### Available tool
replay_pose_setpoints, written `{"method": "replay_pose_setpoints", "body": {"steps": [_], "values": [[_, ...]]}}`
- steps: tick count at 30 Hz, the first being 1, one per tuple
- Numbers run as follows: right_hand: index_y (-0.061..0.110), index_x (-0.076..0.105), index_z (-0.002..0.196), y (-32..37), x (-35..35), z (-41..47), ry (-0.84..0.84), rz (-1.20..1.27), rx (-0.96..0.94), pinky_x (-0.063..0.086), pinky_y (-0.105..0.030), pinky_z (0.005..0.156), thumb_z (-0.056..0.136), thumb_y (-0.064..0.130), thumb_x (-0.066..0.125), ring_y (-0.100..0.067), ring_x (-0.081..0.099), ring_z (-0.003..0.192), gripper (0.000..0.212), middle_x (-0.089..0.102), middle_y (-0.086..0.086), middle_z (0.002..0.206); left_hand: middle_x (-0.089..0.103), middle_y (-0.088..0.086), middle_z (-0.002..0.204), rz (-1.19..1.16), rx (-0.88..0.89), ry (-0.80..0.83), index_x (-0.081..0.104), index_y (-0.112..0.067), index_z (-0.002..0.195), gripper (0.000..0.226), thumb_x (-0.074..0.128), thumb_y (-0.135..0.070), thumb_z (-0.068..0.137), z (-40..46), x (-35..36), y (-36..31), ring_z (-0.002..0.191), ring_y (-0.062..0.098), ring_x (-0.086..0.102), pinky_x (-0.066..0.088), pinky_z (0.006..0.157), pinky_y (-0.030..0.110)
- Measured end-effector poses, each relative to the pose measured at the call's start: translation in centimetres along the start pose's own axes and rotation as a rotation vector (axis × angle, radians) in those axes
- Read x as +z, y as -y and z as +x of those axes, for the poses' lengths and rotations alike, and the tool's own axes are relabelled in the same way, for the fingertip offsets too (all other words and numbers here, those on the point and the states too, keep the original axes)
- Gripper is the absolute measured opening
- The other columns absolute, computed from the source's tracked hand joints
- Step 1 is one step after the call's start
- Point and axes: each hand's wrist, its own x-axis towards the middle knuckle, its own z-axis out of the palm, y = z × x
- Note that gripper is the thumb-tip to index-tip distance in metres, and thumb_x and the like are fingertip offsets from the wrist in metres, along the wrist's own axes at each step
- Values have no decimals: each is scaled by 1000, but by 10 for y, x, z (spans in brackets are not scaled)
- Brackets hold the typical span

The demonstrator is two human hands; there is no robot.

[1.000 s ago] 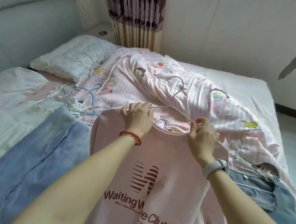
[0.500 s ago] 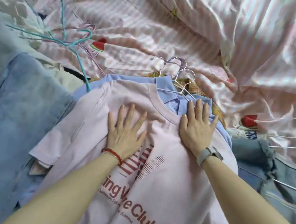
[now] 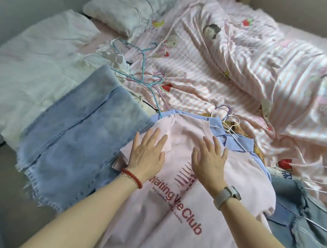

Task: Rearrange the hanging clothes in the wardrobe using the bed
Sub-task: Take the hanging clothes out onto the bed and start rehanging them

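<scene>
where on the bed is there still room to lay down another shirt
Most open: the white quilt at the far left, between the pale jeans and the pillow, and the striped blanket beyond the hangers. Crowded: the near middle, where both hands lie flat on the pink shirt atop the pile, and the right, with darker jeans and white hangers.

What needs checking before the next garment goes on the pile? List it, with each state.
1. Left hand free: ok, lies flat and open on the pink T-shirt.
2. Right hand free: ok, also flat and open on it.
3. T-shirt on top of the blue shirt: ok.
4. Hanger hooks grouped above the collars: ok.
5. T-shirt on a hanger: cannot tell.
6. Loose teal hanger clear of the pile: not ok, its end reaches the blue shirt.
</scene>
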Motion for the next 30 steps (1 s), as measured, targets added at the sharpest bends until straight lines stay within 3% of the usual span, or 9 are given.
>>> {"method": "replay_pose_setpoints", "body": {"steps": [3,8,14,20,26,30], "values": [[15,50,127,68,-17,-38,16,49,-148,13,-49,111,93,26,42,-25,25,137,37,46,-4,137,20,0,153,-74,-150,-103,25,-26,144,52,36,-31,93,-69,-37,38,141,16,12,1,113,44],[6,64,108,213,-24,-153,33,239,-504,41,-48,95,82,19,50,-36,54,114,33,65,-12,111,33,2,148,-204,-529,-299,39,-20,139,45,43,-28,94,-253,-77,121,137,17,25,12,111,44],[7,60,115,355,0,-335,278,293,-1019,33,-44,102,84,19,45,-30,46,124,37,60,-11,121,62,15,118,-182,-987,-580,63,-4,113,34,59,-12,80,-515,-86,167,112,30,57,41,94,50],[15,49,130,441,31,-523,575,277,-1434,19,-37,111,93,21,45,-20,30,135,37,48,-2,136,56,16,128,-116,-1578,-671,61,-6,117,37,63,-9,80,-754,-61,155,121,31,50,38,99,48],[11,55,124,501,39,-684,794,320,-1824,31,-36,103,91,15,49,-25,45,125,34,56,-8,126,63,17,114,139,-1945,-754,67,-5,106,36,50,-19,78,-909,-56,104,105,34,61,47,83,51],[8,57,120,543,31,-799,1076,446,-1962,40,-34,95,91,11,49,-28,54,111,31,62,-11,117,61,9,116,478,-2124,-773,65,-10,106,38,40,-25,82,-995,-69,73,102,26,57,41,78,40]]}}
